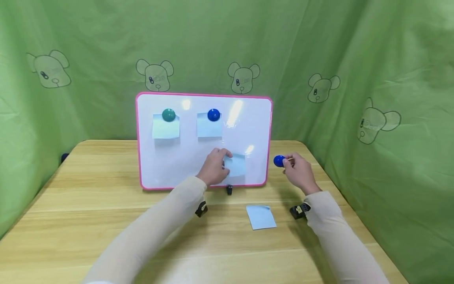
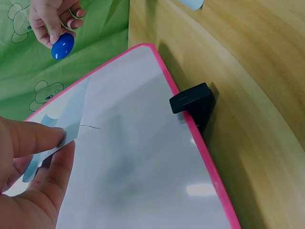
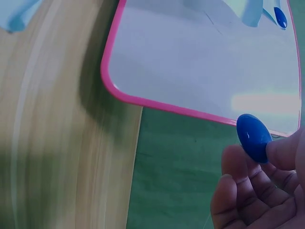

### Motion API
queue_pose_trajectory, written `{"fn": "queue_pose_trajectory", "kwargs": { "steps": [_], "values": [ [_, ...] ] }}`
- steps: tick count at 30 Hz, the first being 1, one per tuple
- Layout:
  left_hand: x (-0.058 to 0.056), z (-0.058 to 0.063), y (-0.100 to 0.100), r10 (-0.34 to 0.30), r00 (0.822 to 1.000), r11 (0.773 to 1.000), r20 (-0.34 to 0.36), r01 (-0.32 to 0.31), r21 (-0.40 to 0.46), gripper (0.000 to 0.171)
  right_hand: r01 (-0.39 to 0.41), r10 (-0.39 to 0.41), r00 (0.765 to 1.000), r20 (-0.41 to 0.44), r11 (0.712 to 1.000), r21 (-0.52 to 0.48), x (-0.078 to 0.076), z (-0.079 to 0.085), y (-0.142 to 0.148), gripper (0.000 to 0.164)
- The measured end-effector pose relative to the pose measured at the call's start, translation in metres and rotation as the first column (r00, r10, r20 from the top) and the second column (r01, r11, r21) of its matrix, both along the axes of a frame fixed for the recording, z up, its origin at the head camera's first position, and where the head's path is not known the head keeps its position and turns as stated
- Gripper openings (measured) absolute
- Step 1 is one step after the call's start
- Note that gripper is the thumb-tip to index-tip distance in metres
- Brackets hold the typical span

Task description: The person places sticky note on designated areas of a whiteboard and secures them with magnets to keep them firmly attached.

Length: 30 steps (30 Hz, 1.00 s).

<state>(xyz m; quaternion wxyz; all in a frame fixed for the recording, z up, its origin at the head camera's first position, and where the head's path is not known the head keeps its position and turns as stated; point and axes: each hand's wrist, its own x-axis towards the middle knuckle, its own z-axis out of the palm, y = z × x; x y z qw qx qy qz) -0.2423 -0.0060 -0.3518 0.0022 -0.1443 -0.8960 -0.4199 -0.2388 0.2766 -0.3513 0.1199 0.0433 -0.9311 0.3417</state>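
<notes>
One pale-blue square paper note [image 1: 261, 218] lies on the wooden desk [image 1: 106, 225] before the pink-framed whiteboard's [image 1: 177, 165] lower right corner; the right hand [image 1: 300, 172] pinches a round blue magnet [image 1: 278, 161] off its right edge, probably keeping the back free; the left hand [image 1: 214, 167] pinches a second blue note [image 1: 237, 165] inside that corner, seemingly steadying it, partly hiding it; a domed green magnet [image 1: 168, 115] and a domed blue magnet [image 1: 214, 115] pin notes near the top edge.

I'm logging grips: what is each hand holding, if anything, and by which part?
The left hand pinches a blue sticky note near its left edge, seen from the head; the right hand pinches a blue magnet by its rim.
</notes>
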Motion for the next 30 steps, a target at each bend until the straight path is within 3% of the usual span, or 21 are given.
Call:
{"fn": "queue_pose_trajectory", "kwargs": {
  "steps": [18,30],
  "values": [
    [-0.009,0.01,0.005,0.033,0.999,0.999,-0.018,-0.033,0.02,0.051,-0.001,0.005,0.999,0.041,0.997,-0.083,-0.01,0.012,-0.021,0.029],
    [-0.015,0.016,0.011,0.032,0.997,0.999,-0.074,-0.031,0.021,0.061,-0.019,0.019,1.0,-0.002,0.992,-0.128,-0.019,0.018,-0.033,0.026]
  ]
}}
